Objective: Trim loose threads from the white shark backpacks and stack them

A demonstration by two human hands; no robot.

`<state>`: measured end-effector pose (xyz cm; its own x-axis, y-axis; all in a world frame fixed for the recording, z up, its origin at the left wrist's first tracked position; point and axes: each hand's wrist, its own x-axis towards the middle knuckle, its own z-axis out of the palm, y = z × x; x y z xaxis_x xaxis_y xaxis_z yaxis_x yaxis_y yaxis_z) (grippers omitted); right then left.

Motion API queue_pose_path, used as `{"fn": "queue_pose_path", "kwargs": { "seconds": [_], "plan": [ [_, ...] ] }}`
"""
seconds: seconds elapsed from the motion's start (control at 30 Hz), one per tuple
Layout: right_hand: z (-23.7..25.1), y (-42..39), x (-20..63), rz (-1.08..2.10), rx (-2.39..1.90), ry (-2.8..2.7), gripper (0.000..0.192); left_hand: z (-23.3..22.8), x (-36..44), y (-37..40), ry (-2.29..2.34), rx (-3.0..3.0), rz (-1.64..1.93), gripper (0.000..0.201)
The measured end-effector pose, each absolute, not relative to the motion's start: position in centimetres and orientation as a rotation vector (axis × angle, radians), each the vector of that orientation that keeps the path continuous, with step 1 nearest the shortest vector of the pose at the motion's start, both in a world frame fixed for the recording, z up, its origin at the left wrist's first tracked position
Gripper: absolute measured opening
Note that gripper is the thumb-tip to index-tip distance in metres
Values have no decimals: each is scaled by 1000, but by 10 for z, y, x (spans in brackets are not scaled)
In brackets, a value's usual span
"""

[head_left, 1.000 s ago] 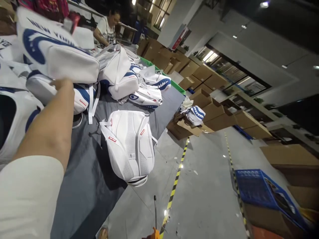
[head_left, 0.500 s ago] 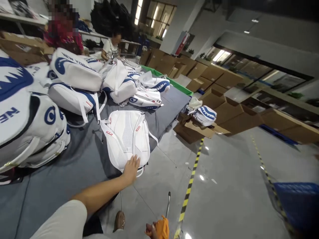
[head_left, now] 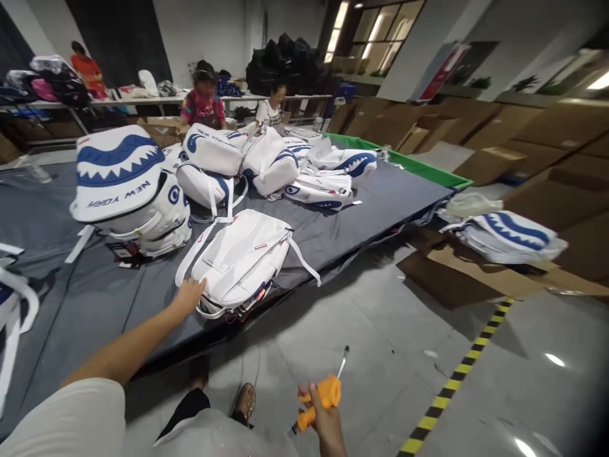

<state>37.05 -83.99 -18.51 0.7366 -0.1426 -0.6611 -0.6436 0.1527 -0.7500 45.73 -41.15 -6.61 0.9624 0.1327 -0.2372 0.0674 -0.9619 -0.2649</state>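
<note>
White backpack (head_left: 240,260) touched by open left hand (head_left: 189,296); right hand (head_left: 323,406) grips orange tool (head_left: 318,400); shark-print bags (head_left: 128,190) behind

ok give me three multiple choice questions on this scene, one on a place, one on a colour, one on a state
1. Where does the left hand rest?
A. on the near edge of the white backpack
B. on a cardboard box
C. on the floor

2. What colour is the handle of the tool in the right hand?
A. green
B. orange
C. black

3. How does the white backpack lie?
A. hanging from a hook
B. standing upright
C. flat on the grey table, straps up

Answers: 1 A, the fingers touch its edge; 2 B, the grip shows orange; 3 C, its back panel faces up.
</note>
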Motion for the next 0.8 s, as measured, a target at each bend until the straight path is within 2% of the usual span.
{"fn": "queue_pose_path", "kwargs": {
  "seconds": [0.17, 0.3, 0.37, 0.47, 0.53, 0.6, 0.63, 0.7, 0.8],
  "plan": [
    [-170, -774, 389, 595, -1397, 469, 78, -49, 356, -378, -299, -2821, 372, 29],
    [-151, -696, 387, 737, -1318, 388, 68, -51, 271, -358, -455, -2818, 303, 29],
    [-139, -653, 385, 760, -1280, 376, 55, -53, 236, -345, -508, -2874, 130, 34],
    [-121, -592, 385, 674, -1315, 440, 33, -58, 208, -322, -649, -2965, -313, 47],
    [-113, -563, 388, 610, -1369, 481, 24, -63, 210, -309, -981, -3009, -524, 75],
    [-108, -545, 391, 586, -1408, 483, 20, -69, 226, -299, -1376, -3150, -457, 103],
    [-106, -541, 392, 584, -1424, 482, 20, -71, 236, -296, -1511, -3246, -339, 108],
    [-101, -537, 391, 587, -1450, 476, 20, -68, 255, -292, -1604, -3387, -96, 104],
    [-88, -536, 380, 605, -1463, 456, 19, -41, 271, -290, -1437, -3418, -105, 90]
  ]
}}
